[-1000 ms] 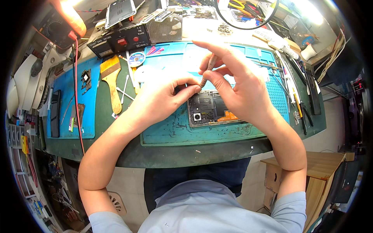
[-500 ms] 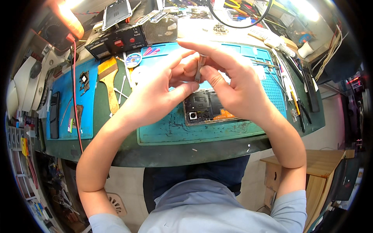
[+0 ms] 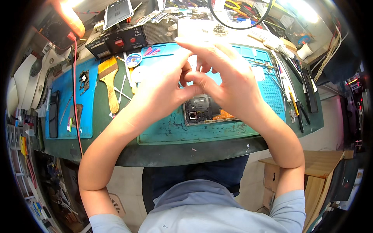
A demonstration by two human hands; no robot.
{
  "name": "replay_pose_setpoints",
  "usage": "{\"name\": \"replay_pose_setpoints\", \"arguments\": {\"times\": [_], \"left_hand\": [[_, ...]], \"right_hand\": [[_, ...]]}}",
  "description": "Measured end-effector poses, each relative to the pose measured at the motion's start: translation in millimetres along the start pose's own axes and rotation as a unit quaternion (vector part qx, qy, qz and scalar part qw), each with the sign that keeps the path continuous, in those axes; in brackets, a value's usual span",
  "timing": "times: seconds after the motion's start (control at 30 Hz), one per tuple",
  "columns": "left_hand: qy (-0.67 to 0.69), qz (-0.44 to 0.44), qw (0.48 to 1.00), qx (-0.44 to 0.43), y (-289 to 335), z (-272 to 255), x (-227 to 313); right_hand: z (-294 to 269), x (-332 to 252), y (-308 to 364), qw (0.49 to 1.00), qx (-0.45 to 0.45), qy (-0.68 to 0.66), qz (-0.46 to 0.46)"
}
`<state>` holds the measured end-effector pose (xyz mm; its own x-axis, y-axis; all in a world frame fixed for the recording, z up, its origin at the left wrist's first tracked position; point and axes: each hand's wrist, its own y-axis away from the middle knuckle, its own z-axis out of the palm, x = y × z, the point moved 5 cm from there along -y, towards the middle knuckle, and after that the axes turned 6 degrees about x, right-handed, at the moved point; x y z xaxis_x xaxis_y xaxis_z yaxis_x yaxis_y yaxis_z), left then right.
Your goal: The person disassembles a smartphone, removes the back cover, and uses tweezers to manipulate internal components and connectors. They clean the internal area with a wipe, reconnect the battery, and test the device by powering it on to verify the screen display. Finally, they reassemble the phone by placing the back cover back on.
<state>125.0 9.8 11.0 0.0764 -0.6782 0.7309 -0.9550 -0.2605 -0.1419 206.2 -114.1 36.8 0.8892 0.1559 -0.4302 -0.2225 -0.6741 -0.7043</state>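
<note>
Head view catches the left hand and the right hand drawn close together, their thumbs overlapping as seen from above. Each grip is curled inward, the fingertips bunched near one another; whether they pinch anything cannot be told, since the thumbs and knuckles screen whatever may lie between them. Beneath the hands an opened phone lies on the blue-green mat. Its near left corner shows plainly, with a square camera module and an orange strip, but the right hand covers its right part and the thumbs hide some of its far edge.

Glare bleaches the far middle of the mat (small items there are hard to make out). A brush and crossed cotton swabs lie on the dark green tabletop to the left, near a round blue-and-white reel. Further left, a black slab rests on a second, blue mat, which a red cable crosses. At the upper edge a black ring is cut off, so only its lower arc shows.
</note>
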Motion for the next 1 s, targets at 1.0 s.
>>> {"name": "replay_pose_setpoints", "arguments": {"times": [1.0], "left_hand": [[0.129, 0.104, 0.986, 0.02, -0.3, 1.4, -7.5]], "right_hand": [[2.5, 1.9, 2.4, 0.996, -0.032, -0.055, 0.058]]}}
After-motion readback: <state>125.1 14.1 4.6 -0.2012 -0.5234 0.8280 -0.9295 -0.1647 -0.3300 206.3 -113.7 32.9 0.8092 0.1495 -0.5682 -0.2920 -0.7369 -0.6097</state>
